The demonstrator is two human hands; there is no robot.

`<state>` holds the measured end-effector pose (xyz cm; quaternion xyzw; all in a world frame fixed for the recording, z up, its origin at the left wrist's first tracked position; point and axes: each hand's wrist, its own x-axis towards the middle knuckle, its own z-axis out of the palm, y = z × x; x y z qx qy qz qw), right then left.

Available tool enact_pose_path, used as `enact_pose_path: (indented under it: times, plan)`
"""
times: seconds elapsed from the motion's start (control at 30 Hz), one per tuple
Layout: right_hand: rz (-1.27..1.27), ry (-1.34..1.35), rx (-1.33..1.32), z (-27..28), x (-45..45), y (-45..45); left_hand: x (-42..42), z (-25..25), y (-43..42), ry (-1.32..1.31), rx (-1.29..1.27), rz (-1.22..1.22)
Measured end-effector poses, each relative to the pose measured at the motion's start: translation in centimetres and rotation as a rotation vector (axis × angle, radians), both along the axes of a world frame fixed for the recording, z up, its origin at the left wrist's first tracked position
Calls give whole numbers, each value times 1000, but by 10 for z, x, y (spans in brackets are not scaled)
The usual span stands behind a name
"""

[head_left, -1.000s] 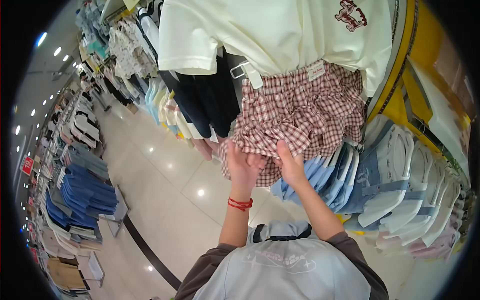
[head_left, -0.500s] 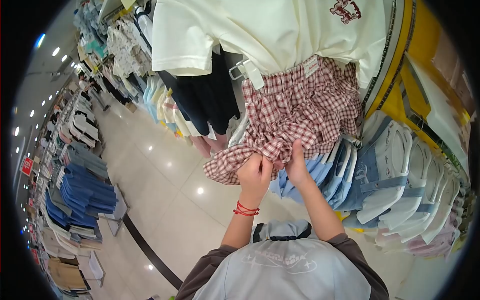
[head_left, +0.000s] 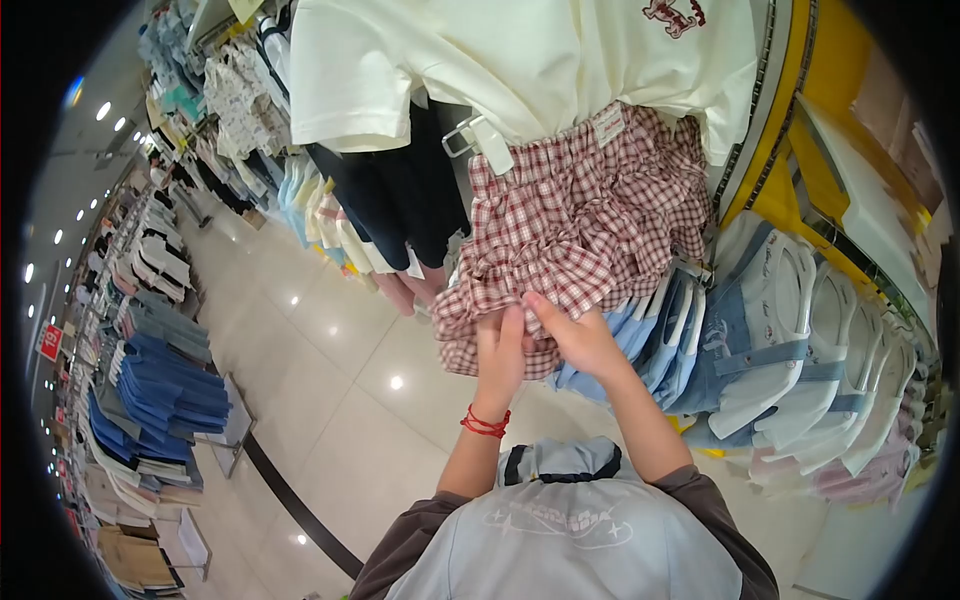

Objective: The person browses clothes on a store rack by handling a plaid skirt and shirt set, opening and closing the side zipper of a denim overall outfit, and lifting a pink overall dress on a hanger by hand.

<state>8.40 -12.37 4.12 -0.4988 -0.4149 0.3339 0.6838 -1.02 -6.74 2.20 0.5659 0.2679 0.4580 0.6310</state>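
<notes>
Ruffles (head_left: 560,278) in thin, crinkled cloth run round the lower part of the checked garment (head_left: 590,205), a small red-and-white plaid gathered at an elastic-looking waist, hanging just below a smooth cream top (head_left: 520,65) whose hem bunches softly against it. From where I stand, the person's two bare hands are both at the lower edge: the right hand (head_left: 588,345) has its grip closed in a pinch on the hem, thumb on the front and fingers curled beneath; the left hand (head_left: 502,355), right beside it, has its fingertips hidden behind the cloth, so I can't tell how firmly that grip is closed. A twisted red cord bracelet (head_left: 485,421) circles the left wrist. By the waist hangs a flat white strap (head_left: 493,148) with a squarish buckle. A pale label (head_left: 609,124) on the waistband carries reddish writing too small to read, and so does the embroidery (head_left: 670,17) on the cream top, a brownish-red figure with script beside it. On the right hang denim-and-white garments (head_left: 745,335), their chest lettering illegible. The person's grey shirt (head_left: 540,560) bears faint stars and unreadable lettering. Far left, a red sign (head_left: 50,342) seems to say 19, beyond the glossy tiled floor (head_left: 340,420).
</notes>
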Motion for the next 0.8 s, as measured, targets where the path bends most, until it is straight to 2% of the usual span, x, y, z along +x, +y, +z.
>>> enact_pose_path:
  times: [0.03, 0.1, 0.17, 0.2, 0.23, 0.27, 0.37, 0.47, 0.53, 0.67, 0.7, 0.73, 0.8]
  plan:
    - [-5, -73, 85, -3, 1, 1, -2, 1, 5, 64, 238, -12]
    - [-34, -107, 21, 2, 2, 0, -4, 0, 13, 185, 717, -35]
    - [-37, -160, 52, 15, 2, -5, 0, 4, 9, 159, 801, 61]
    - [-49, -245, 157, 9, 3, -3, 5, 2, 7, 80, 633, 63]
    - [-27, -180, 108, 10, 3, -5, 9, 4, 4, 5, 465, 65]
    - [-5, -114, 63, 13, 3, -7, 11, 10, -1, -28, 487, 138]
    - [-9, 202, 128, -6, 10, 2, -4, 7, -11, -78, -22, -99]
    - [-18, 498, 134, -2, 15, 6, -9, 19, -19, -124, -21, -30]
    - [-19, 539, 171, 8, 7, 0, -9, 22, -10, -130, -108, 46]
    - [9, 498, 202, -20, 16, 4, -10, 9, 13, -492, -181, -63]
    - [39, 463, 232, -24, 17, 4, -9, -3, 16, -381, -58, -78]
    - [-96, 427, 191, -18, 2, 6, -7, -15, 19, -271, 65, -94]
    - [-96, 112, 240, -26, -9, 9, -5, -19, 16, 94, 318, 21]
